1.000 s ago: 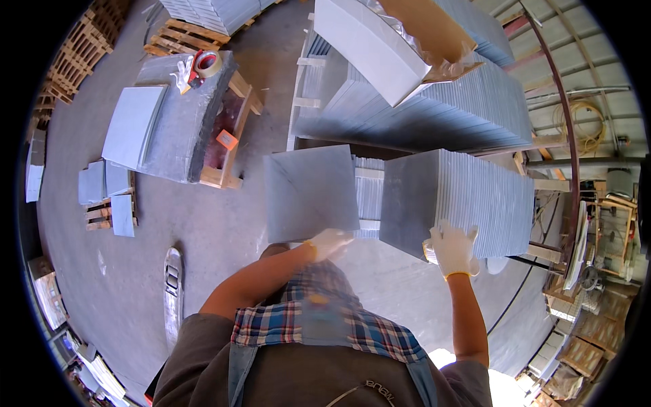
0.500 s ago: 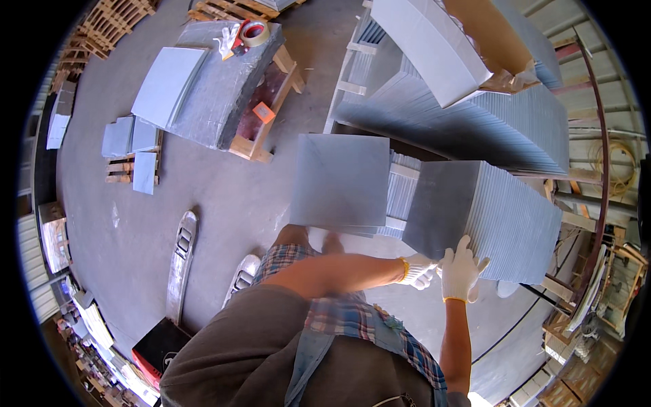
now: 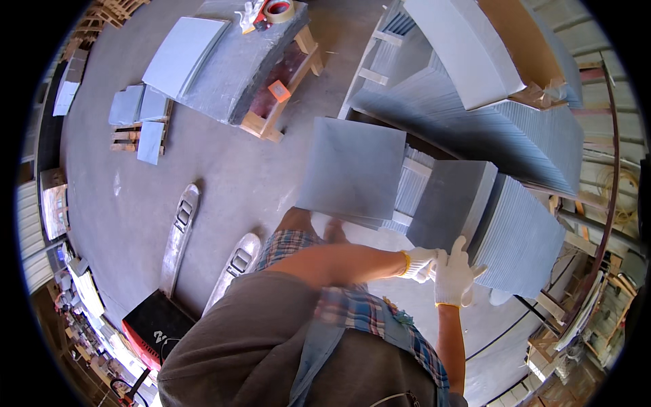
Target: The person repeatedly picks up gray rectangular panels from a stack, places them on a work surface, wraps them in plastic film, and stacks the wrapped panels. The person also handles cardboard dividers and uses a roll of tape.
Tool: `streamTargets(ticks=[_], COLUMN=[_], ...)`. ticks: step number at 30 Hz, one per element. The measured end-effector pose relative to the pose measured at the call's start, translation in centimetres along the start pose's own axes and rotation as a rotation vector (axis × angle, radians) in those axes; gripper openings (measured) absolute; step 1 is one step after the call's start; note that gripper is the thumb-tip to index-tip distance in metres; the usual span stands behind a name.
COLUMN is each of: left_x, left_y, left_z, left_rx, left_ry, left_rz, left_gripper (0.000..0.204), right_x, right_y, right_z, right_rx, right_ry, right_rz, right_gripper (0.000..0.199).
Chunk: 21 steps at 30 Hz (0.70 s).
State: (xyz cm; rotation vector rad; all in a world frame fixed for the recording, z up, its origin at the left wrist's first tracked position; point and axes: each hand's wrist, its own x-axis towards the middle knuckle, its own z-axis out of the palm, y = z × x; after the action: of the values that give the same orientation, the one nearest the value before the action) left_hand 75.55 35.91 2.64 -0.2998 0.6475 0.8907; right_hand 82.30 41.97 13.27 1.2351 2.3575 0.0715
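Note:
Both my hands wear white knit gloves and meet at the near edge of a row of thin grey slabs point(image 3: 525, 234) standing on edge. A few front slabs point(image 3: 447, 203) lean apart from that row, leaving a dark gap behind them. My left hand point(image 3: 422, 264) is beside their near lower corner, its fingers curled; what they hold, if anything, is hidden. My right hand point(image 3: 456, 275) touches the near edge of the front slabs by the gap, fingers stretched and thumb out. Left of them, a square grey slab point(image 3: 352, 169) lies flat on a low stack.
Beyond stand more upright slabs point(image 3: 475, 136), with an open cardboard box point(image 3: 475, 47) on top. A wrapped stack point(image 3: 230, 74) on a wooden pallet carries tape point(image 3: 279, 10). Pallet-jack forks point(image 3: 180, 230) lie at left. A metal rack post point(image 3: 612, 156) rises at right.
A gap has opened between the front few slabs and the rest of the row. My hands have stayed at their near edge. The view has shifted a little.

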Motion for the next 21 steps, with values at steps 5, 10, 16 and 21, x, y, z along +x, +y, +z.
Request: streamTargets(ticks=[5, 10, 16, 21], left_x=[-1.6, -0.6, 0.5, 4.0], left_y=[0.7, 0.5, 0.5, -0.5], left_z=[-0.2, -1.6, -2.4, -2.3], left_rx=[-0.145, -0.626, -0.704, -0.602], left_ry=[0.024, -0.052, -0.095, -0.182], left_rz=[0.032, -0.126, -0.18, -0.116], left_gripper=[0.045, 0.025, 0.017, 0.01], right_x=[0.1, -0.3, -0.4, 0.2], right_y=[-0.2, -2.2, -2.6, -1.7], right_z=[2.0, -0.2, -0.7, -1.4], right_rx=[-0.048, 0.042, 0.027, 0.005], right_ry=[0.127, 0.01, -0.036, -0.098], right_rz=[-0.076, 0.021, 0.084, 0.133], right_gripper=[0.059, 0.058, 0.06, 0.061])
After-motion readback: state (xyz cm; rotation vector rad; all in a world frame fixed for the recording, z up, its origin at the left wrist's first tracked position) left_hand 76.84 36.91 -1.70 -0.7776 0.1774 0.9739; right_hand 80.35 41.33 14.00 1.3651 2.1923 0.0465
